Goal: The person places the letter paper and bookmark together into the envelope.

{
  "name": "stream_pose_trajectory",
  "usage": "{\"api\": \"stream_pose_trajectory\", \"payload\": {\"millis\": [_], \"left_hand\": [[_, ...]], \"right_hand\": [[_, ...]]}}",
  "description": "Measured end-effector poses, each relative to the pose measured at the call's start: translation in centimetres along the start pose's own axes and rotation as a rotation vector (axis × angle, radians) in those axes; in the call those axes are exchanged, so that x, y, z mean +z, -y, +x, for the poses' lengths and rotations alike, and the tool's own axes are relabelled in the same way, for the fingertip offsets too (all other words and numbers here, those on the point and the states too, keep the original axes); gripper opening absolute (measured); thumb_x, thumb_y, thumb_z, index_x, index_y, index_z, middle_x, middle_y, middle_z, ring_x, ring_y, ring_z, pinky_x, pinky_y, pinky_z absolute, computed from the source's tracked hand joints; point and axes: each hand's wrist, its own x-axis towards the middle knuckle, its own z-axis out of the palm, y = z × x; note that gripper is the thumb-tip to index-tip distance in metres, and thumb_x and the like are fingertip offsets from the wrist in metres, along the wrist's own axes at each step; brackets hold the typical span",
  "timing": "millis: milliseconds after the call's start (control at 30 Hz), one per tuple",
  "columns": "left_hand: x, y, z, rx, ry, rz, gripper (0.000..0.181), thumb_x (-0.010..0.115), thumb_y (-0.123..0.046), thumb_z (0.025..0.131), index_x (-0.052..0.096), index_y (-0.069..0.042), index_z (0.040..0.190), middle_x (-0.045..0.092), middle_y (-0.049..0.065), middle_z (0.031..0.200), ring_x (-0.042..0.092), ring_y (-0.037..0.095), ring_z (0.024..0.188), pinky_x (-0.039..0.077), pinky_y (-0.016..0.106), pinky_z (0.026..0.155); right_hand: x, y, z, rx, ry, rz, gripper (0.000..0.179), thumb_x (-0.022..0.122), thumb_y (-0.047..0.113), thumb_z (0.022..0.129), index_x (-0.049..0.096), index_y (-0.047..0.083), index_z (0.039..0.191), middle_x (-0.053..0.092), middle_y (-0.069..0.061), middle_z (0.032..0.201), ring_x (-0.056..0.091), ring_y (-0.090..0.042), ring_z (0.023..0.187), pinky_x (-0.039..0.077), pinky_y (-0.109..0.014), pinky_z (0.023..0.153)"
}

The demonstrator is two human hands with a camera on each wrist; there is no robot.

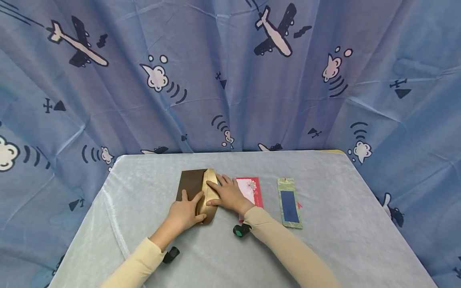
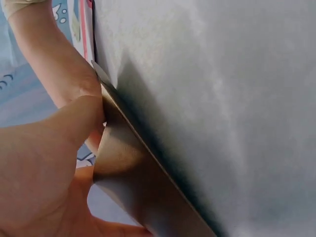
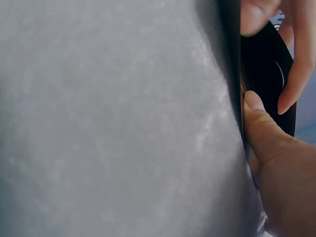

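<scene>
A brown-and-gold paper envelope [image 1: 191, 180] lies on the table, a shiny gold flap folded along its right side. My left hand [image 1: 181, 214] rests on the lower part, fingers spread, with the thumb at the near edge. From the right, my right hand [image 1: 230, 196] lays extended fingers over the gold flap, its thumb close to the left fingertips. The left wrist view shows the envelope [image 2: 143, 182] edge-on beside my left hand [image 2: 39, 168]. In the right wrist view, my right thumb [image 3: 266, 128] lies along the envelope's edge, near the left fingers [image 3: 301, 54].
A red card with a white floral panel [image 1: 248, 190] lies just right of the envelope, partly under the right forearm. Further right is a green strip with a dark blue panel [image 1: 289, 206]. A pale cloth covers the table [image 1: 144, 180]; a blue patterned curtain [image 1: 201, 80] hangs behind.
</scene>
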Motion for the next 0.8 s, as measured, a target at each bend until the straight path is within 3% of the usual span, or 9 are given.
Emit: {"api": "stream_pose_trajectory", "payload": {"millis": [133, 267, 800], "left_hand": [[0.5, 0.2, -0.2, 0.007, -0.017, -0.026, 0.078, 0.072, -0.051, 0.085, 0.042, -0.022, 0.151, 0.036, 0.044, 0.146, 0.065, 0.058, 0.091, 0.052, 0.060, 0.089], [0.8, 0.3, -0.5, -0.004, -0.054, -0.071, 0.074, 0.072, -0.045, 0.087, 0.042, -0.023, 0.151, 0.036, 0.043, 0.146, 0.061, 0.063, 0.097, 0.053, 0.062, 0.086], [1.4, 0.4, -0.6, -0.004, -0.196, -0.107, 0.075, 0.078, -0.049, 0.080, 0.049, -0.026, 0.145, 0.046, 0.040, 0.141, 0.066, 0.056, 0.086, 0.055, 0.058, 0.071]], "right_hand": [[0.3, -0.1, 0.1, 0.007, 0.001, -0.004, 0.081, 0.064, 0.065, 0.083, 0.041, 0.026, 0.151, 0.035, -0.018, 0.159, 0.033, -0.042, 0.146, 0.027, -0.068, 0.112], [0.4, -0.1, 0.1, 0.018, 0.007, 0.001, 0.081, 0.064, 0.064, 0.083, 0.041, 0.028, 0.152, 0.034, -0.017, 0.159, 0.031, -0.041, 0.147, 0.026, -0.068, 0.113], [0.4, -0.1, -0.1, 0.028, -0.002, 0.015, 0.081, 0.064, 0.065, 0.083, 0.041, 0.028, 0.152, 0.034, -0.017, 0.159, 0.032, -0.040, 0.147, 0.026, -0.067, 0.114]]}}
